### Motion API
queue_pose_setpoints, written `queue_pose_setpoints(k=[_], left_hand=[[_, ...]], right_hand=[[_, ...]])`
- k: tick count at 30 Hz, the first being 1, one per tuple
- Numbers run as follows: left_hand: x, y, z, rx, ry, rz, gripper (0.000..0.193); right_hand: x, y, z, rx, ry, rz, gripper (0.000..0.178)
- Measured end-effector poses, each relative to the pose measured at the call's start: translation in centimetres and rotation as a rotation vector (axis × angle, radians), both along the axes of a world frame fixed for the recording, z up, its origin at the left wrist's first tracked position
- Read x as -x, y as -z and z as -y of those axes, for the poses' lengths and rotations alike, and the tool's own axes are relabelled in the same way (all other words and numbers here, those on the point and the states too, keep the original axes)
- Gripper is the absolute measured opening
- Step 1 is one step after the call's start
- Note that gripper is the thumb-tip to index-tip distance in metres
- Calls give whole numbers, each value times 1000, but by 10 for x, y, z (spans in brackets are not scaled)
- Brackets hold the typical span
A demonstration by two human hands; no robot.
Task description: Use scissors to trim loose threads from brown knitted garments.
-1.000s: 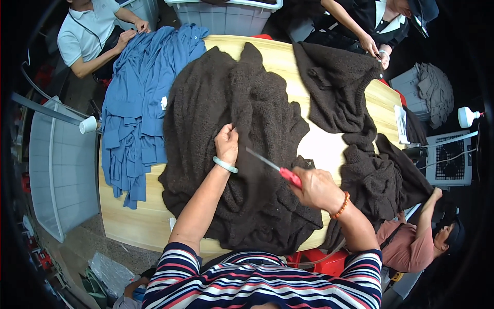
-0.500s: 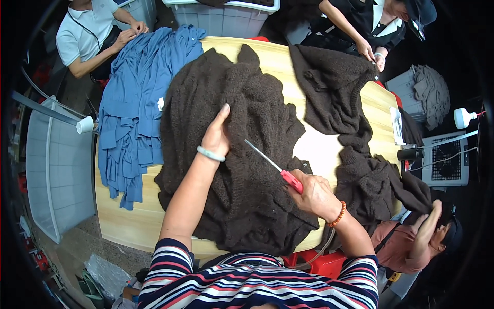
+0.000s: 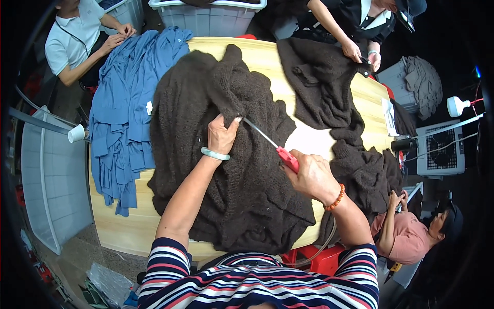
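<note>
A dark brown knit garment (image 3: 247, 195) lies bunched on the table in front of me. My left hand (image 3: 222, 135) pinches a fold of it between thumb and fingers, a pale green bangle on the wrist. In my right hand (image 3: 315, 177) is a red-handled tool (image 3: 287, 159) with a long thin metal shaft; its exact kind I cannot make out. The shaft slants up to the left, its tip at the cloth beside my left thumb. Part of the handle is hidden by my fingers.
Blue garments (image 3: 128, 113) hang over the table's (image 3: 116, 232) left edge. More brown knitwear (image 3: 324, 87) lies on the right. Co-workers sit at the far left, far right and near right. A grey bin (image 3: 54, 180) stands left, a lamp (image 3: 457, 106) right.
My left hand has closed on a fold of the garment and lifted it. The tool's tip now meets the cloth there. The near-right co-worker's arms have lowered, and the view has shifted slightly.
</note>
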State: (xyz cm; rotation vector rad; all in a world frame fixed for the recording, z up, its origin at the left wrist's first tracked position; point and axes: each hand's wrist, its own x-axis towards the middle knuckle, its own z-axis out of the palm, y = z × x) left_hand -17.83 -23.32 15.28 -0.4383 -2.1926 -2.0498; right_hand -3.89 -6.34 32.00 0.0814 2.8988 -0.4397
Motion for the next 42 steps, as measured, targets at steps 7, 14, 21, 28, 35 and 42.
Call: queue_pose_setpoints(k=[7,14,21,28,35,42], left_hand=[[1,16,9,23,-10,37,16],[-2,8,17,71,35,180,18],[-50,44,10,-378,-58,461,9],[-96,-4,44,-161,-101,198,17],[-115,87,227,425,-710,400,46],[-125,70,241,176,-452,876,46]], right_hand=[[2,1,2,5,24,112,23],[-4,12,1,62,-107,115,22],[-39,6,-1,70,-251,274,22],[-51,10,-4,153,-135,234,19],[-55,17,0,215,-87,241,19],[-57,20,1,303,-95,174,17]])
